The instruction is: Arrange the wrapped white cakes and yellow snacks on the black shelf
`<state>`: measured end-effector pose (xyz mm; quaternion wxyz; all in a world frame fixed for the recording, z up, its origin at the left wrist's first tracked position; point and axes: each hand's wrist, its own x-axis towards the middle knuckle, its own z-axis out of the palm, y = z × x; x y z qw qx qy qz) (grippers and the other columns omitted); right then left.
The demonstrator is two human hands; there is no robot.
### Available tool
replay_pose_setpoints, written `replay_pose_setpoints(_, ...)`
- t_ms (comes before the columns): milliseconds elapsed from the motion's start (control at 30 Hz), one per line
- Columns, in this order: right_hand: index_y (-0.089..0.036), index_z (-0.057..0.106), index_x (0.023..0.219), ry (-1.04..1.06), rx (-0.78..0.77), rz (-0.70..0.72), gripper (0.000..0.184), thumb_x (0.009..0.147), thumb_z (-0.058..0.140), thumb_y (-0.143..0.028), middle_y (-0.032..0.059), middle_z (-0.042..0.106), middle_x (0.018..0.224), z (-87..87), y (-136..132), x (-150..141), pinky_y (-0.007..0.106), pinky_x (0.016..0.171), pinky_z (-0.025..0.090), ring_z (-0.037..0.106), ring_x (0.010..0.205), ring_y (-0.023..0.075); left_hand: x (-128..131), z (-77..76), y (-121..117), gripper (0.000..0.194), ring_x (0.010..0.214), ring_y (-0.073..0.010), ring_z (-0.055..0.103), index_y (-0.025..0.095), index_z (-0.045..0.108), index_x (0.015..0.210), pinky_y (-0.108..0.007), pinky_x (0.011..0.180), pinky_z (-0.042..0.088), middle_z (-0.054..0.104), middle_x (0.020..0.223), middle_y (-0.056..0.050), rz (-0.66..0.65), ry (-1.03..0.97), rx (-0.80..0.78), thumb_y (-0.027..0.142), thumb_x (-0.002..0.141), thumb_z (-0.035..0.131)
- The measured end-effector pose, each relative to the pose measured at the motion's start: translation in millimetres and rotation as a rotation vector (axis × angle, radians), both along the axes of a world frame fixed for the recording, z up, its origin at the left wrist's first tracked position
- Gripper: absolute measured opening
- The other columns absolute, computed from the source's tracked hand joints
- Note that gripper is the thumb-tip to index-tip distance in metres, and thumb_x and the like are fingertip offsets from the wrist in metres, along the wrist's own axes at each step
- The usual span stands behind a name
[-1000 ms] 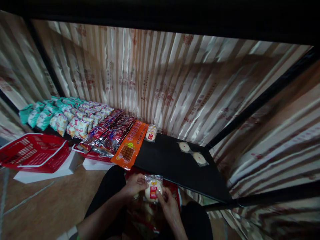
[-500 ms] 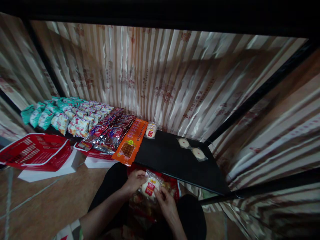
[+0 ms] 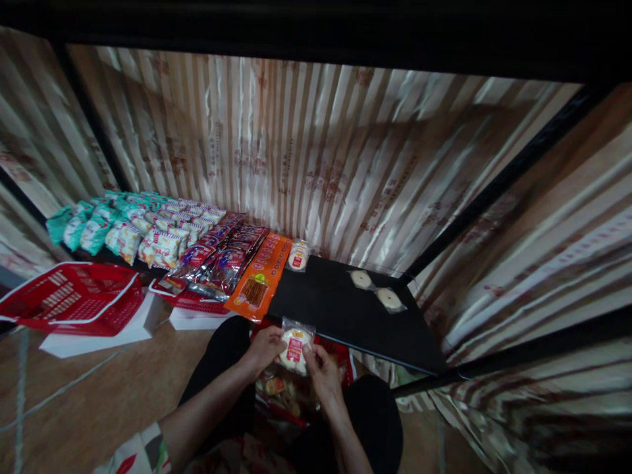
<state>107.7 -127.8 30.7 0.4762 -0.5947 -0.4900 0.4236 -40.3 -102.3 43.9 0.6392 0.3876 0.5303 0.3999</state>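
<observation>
Between my two hands is a round, pale packaged cake (image 3: 295, 349) in clear wrap with a red label, held upright and facing me. My left hand (image 3: 266, 347) pinches its left edge. My right hand (image 3: 322, 368) grips the right edge with the thumb on the front. Below them, a red basket (image 3: 351, 370) between my knees holds several wrapped snacks (image 3: 284, 388), partly hidden by my hands. Just beyond lies the black shelf (image 3: 326, 306). On it are a small row of similar cakes (image 3: 299, 255) at the back and two pale wrapped cakes (image 3: 390, 300) to the right.
An orange snack packet (image 3: 260, 276) lies left of the cakes, beside dark red packets (image 3: 227, 260), white bags (image 3: 162, 245) and teal bags (image 3: 93, 230). Another red basket (image 3: 106, 303) sits on a white box (image 3: 143, 326). Black posts (image 3: 494, 187) and a striped curtain (image 3: 316, 158) surround the shelf.
Both hands have lifted the cake slightly toward the shelf and turned it so its label stands straighter. More of the basket's contents show beneath.
</observation>
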Motion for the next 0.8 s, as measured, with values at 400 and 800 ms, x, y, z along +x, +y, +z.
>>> replay_pose_setpoints(400, -0.019, 0.067, 0.083, 0.047, -0.152, 0.187, 0.044, 0.070, 0.055, -0.059, 0.0022, 0.067, 0.071, -6.4, 27.4, 10.0, 0.029, 0.065, 0.047, 0.061, 0.067, 0.0189, 1.4, -17.6, 26.0, 0.016, 0.062, -0.0108, 0.054, 0.017, 0.053, 0.080, -0.021, 0.061, 0.040, 0.057, 0.066, 0.003, 0.067, 0.090, 0.078, 0.017, 0.065, 0.060)
replay_pose_setpoints(800, -0.018, 0.067, 0.092, -0.253, -0.109, 0.095, 0.048, 0.075, 0.046, -0.057, 0.0039, 0.069, 0.079, -16.5, 84.9, 22.4, 0.027, 0.066, 0.045, 0.060, 0.073, 0.0202, 17.6, -16.2, 74.1, 0.031, 0.088, -0.0174, 0.054, 0.014, 0.063, 0.102, -0.028, 0.085, 0.042, 0.057, 0.095, -0.009, 0.033, 0.579, 0.345, 0.017, 0.076, 0.046)
